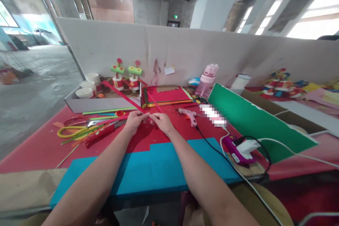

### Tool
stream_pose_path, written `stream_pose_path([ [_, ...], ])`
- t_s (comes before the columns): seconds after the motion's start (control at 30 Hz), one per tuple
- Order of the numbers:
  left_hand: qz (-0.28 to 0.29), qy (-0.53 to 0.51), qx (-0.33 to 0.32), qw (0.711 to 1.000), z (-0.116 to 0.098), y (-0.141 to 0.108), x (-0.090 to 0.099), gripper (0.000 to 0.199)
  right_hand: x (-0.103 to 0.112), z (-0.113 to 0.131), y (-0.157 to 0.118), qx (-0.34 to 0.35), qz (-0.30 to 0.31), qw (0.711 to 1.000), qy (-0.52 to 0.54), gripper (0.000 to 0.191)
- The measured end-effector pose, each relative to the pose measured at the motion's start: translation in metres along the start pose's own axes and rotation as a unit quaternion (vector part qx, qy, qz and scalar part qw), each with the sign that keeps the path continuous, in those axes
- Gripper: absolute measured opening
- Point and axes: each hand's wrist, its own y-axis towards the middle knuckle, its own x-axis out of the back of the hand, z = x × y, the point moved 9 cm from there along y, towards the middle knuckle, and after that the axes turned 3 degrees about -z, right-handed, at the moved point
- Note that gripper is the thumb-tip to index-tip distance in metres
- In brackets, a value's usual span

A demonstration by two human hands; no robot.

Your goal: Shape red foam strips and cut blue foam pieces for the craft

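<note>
Both of my hands meet over the red table cover, just beyond a blue sheet [148,173]. My left hand [135,119] pinches a long red paper strip [122,95], which slants up and left over the edge of a white box. Close beside it, my right hand [161,121] has its fingers pressed together on a second red strip [155,101], which rises away from me. The fingertips of both hands nearly touch, and the strip ends between them are too small to make out. A pink glue gun [190,116] lies right of my right hand.
Yellow-handled scissors [66,131], a red tool [99,136] and paper strips lie at the left. The white box [103,104] holds cups and paper figures. A purple power strip [237,152] with cables and a green board [254,123] stand at the right.
</note>
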Motion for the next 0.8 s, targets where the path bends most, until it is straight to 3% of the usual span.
stream_pose_path([
  [0.13, 0.013, -0.005, -0.005, 1.000, 0.000, 0.000, -0.003, 0.035, -0.003, 0.007, 0.000, 0.033, 0.006, 0.999, -0.027, 0.052],
  [0.27, 0.007, -0.003, -0.012, 1.000, -0.001, 0.002, 0.000, 0.035, -0.004, 0.002, 0.001, 0.021, 0.011, 0.999, -0.029, 0.048],
  [0.6, -0.055, -0.027, -0.010, 0.998, -0.009, 0.009, 0.028, 0.032, -0.012, -0.014, 0.004, -0.001, 0.034, 0.999, 0.022, 0.043],
  [0.8, -0.164, -0.114, -0.025, 0.979, -0.013, 0.015, 0.066, 0.033, 0.010, -0.005, 0.003, 0.015, -0.036, 0.999, -0.027, 0.042],
])
